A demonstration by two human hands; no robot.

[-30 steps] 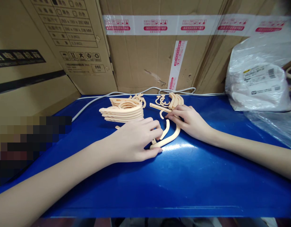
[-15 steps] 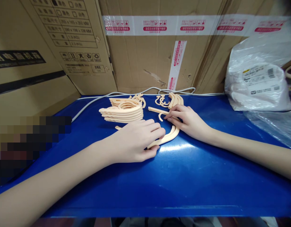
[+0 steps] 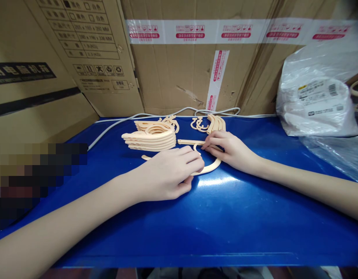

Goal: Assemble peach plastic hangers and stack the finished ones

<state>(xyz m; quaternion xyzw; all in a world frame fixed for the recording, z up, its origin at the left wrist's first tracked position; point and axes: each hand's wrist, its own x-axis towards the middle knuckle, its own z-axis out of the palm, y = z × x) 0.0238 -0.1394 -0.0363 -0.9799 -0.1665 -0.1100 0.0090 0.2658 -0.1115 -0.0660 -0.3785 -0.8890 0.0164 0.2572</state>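
My left hand (image 3: 174, 172) is closed over the curved arm of a cream plastic clothes hanger (image 3: 209, 168), thumb in front and fingers on top. My right hand (image 3: 229, 149) pinches a straight cream bar with a small hook, the hanger's bar (image 3: 191, 142), at its right end. The curved arm runs from under the left fingers to below the right hand; whether bar and arm are joined is hidden by the fingers. A cream tip (image 3: 145, 157) sticks out behind my left hand.
A stack of cream hangers (image 3: 151, 140) lies behind my left hand, and several more hangers (image 3: 216, 123) lie behind my right. Cardboard boxes (image 3: 173, 77) wall the back and left of the blue table (image 3: 225, 228). A white cable (image 3: 109, 131) and plastic-wrapped package (image 3: 318, 104) border it.
The straight bar with its hook has come down toward me, closer to the curved arm. My left thumb has drawn in toward the fingers. Both hands stay nearly in place.
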